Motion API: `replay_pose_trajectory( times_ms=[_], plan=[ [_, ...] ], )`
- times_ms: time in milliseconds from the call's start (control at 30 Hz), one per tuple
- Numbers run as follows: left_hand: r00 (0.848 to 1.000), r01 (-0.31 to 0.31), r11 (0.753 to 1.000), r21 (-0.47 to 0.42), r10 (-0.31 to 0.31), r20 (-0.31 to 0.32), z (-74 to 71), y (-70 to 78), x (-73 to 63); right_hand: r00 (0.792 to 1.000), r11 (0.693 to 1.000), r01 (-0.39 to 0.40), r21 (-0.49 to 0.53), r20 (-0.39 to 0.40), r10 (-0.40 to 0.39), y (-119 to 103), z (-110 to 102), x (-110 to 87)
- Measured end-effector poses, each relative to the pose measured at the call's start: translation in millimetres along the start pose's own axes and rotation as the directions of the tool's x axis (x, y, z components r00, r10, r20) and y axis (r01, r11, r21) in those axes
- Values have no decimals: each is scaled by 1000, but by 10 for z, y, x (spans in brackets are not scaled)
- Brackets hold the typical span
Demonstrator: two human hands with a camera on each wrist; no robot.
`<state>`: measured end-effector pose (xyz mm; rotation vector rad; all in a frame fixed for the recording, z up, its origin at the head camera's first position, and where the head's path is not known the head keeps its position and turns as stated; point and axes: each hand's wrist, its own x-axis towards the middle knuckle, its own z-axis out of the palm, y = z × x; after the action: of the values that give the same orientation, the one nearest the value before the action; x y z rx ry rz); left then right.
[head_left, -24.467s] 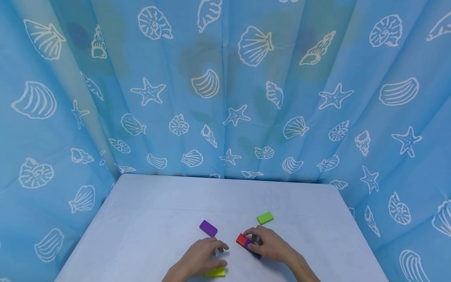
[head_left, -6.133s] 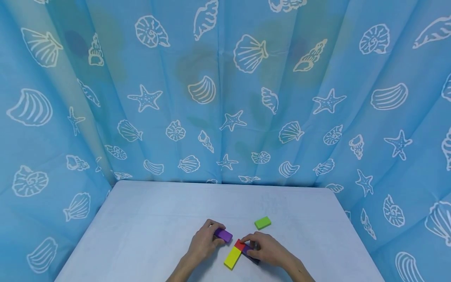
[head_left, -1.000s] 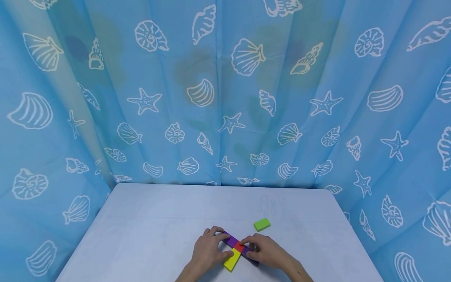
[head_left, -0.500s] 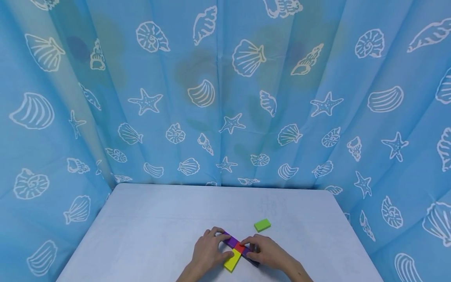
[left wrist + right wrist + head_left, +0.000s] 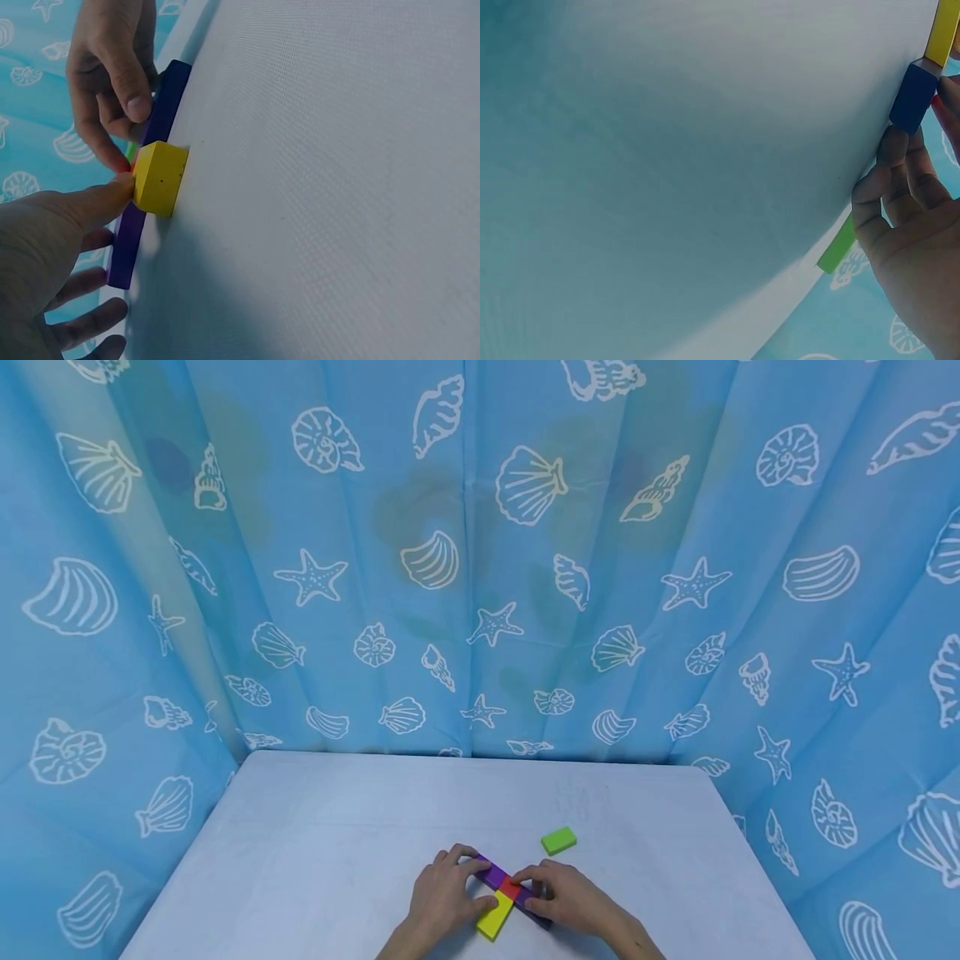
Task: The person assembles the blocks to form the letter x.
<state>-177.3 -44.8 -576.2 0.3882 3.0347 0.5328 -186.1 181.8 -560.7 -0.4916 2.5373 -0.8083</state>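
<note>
In the head view, a purple block (image 5: pixel 491 874), a red block (image 5: pixel 510 887) and a dark purple block (image 5: pixel 533 912) lie end to end in a slanting row. A yellow block (image 5: pixel 492 923) abuts the row near the red one, pointing toward the person. My left hand (image 5: pixel 441 893) rests its thumb on the yellow block, its fingers along the purple block; the left wrist view shows these fingers fairly straight. My right hand (image 5: pixel 567 897) pinches the dark purple block, thumb on the near side, with the index fingertip on the red block.
A lime green block (image 5: pixel 558 841) lies apart on the white table (image 5: pixel 337 827), behind my right hand. Blue curtains (image 5: pixel 465 568) printed with white seashells and starfish surround the table's back and sides.
Since the oldest frame, the yellow block and then the purple block have joined the red and dark purple ones, the purple carried by my left hand. Over the last second, both hands stay nearly still.
</note>
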Motion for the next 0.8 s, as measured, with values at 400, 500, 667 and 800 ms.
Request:
replay_pose_trajectory(
  times_ms=[400,500,667,800],
  plan=[
    [1000,-14,1000,-13,14,-13,-20,-12,-22,996,998,57,-5,-72,-57,47,-161,-24],
    [1000,-13,1000,-16,13,-12,-21,-9,-23,992,997,70,-20,-103,-71,115,-222,-1],
    [1000,-7,1000,-11,7,-12,-12,1,-22,985,997,54,-45,-160,-61,198,-329,35],
    [1000,-4,1000,-1,4,-13,-3,9,-20,977,999,30,-42,-212,-38,228,-412,51]
  ],
)
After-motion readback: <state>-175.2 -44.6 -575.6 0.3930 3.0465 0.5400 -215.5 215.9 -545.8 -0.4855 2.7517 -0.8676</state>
